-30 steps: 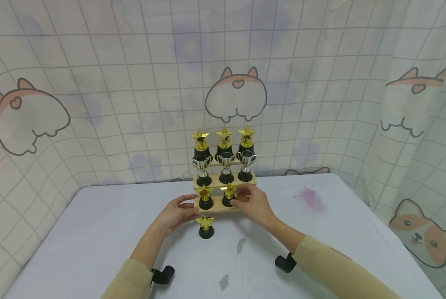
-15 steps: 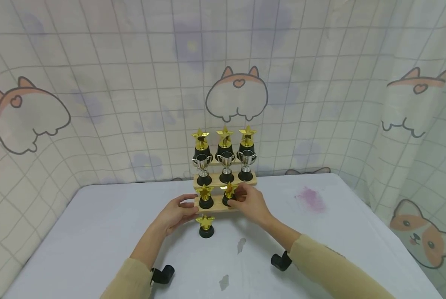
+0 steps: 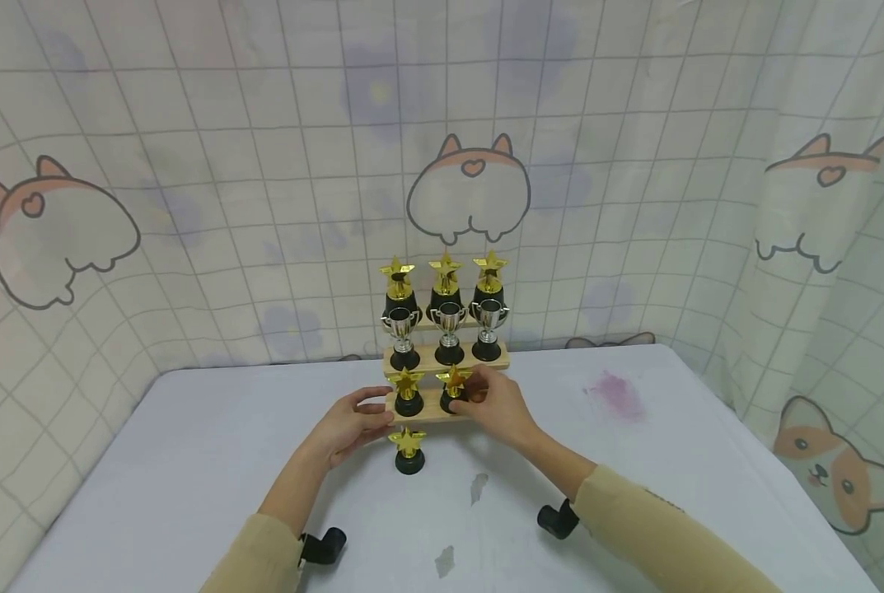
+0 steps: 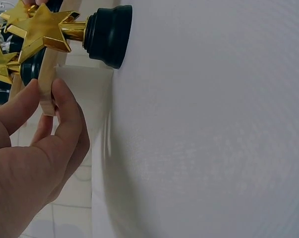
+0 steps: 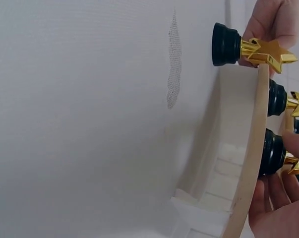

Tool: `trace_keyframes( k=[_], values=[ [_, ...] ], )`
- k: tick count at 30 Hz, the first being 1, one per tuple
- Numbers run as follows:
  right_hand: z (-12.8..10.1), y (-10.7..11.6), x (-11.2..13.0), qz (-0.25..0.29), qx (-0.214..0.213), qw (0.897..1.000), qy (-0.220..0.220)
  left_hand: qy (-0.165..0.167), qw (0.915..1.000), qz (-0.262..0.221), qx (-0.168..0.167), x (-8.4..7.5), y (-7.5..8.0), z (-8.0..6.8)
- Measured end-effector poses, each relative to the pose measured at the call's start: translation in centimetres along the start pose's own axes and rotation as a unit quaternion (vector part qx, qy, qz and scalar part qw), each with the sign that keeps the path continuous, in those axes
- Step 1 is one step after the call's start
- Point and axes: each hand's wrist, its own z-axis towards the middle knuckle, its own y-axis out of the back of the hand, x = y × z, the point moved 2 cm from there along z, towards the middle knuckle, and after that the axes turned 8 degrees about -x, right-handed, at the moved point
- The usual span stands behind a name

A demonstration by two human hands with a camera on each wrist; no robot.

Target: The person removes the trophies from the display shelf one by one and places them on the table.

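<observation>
My left hand (image 3: 348, 424) pinches the left end of the lowest step of a wooden display stand (image 4: 47, 105), thumb above and fingers below. A small gold star trophy (image 3: 408, 402) with a black base stands on that step near this hand. To its right, at about the middle of the step, is a second star trophy (image 5: 272, 154), upright, its base between the thumb and fingers of my right hand (image 3: 497, 405). A third star trophy (image 3: 409, 460) stands upright on the table in front of the stand, just right of my left hand.
On the stand's middle step (image 3: 425, 360) are three silver cup trophies (image 3: 449, 317). Three larger gold star trophies (image 3: 445, 276) fill the top step. Behind the white-covered table (image 3: 212, 461) hangs a checked curtain (image 3: 264, 206). Grey patches (image 3: 479, 487) mark the cloth in front.
My right hand has shifted slightly left, its fingers further round the base of the second star trophy. The left hand keeps its place on the step's end.
</observation>
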Motion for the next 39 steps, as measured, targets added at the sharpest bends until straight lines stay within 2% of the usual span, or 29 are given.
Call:
trace_keyframes(
  k=[6, 22, 39],
  values=[
    [0.07, -0.23, 0.10, -0.029, 0.010, 1.000, 0.003, 0.000, 1.0000, -0.003, 0.004, -0.18, 0.00, -0.15],
    [0.12, -0.56, -0.01, -0.047, 0.019, 0.999, 0.014, 0.005, 1.0000, 0.001, 0.004, -0.13, 0.07, -0.29],
    [-0.08, -0.08, 0.08, -0.027, 0.018, 0.999, -0.005, 0.002, 1.0000, 0.000, 0.004, -0.24, 0.00, -0.30]
  ],
)
